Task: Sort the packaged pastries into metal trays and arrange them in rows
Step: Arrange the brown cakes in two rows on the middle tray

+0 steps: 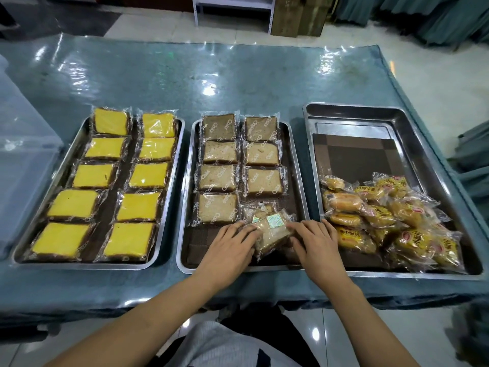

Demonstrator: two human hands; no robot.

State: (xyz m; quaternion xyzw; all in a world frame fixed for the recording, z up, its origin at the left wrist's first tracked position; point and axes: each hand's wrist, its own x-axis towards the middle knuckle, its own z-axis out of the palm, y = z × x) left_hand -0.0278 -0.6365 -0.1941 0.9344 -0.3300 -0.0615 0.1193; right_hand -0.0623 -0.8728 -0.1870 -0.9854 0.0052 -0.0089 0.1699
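Note:
Three metal trays stand side by side on the table. The left tray (169, 181) holds two rows of wrapped yellow cake slices (148, 176). In the middle tray (185, 202) lie two rows of wrapped brown cake slices (217, 178). At its near right a tilted brown cake packet (272, 231) sits between my hands, over another packet (258, 209). My left hand (232, 242) holds its left side, my right hand (315, 239) its right side. The right tray (434, 165) holds a loose heap of small bun packets (383, 215).
The table has a shiny teal plastic cover (211, 75). A translucent plastic box (23, 160) stands at the left edge. Beyond the table are a white shelf frame (232, 9) and a wooden box (299, 14) on the tiled floor.

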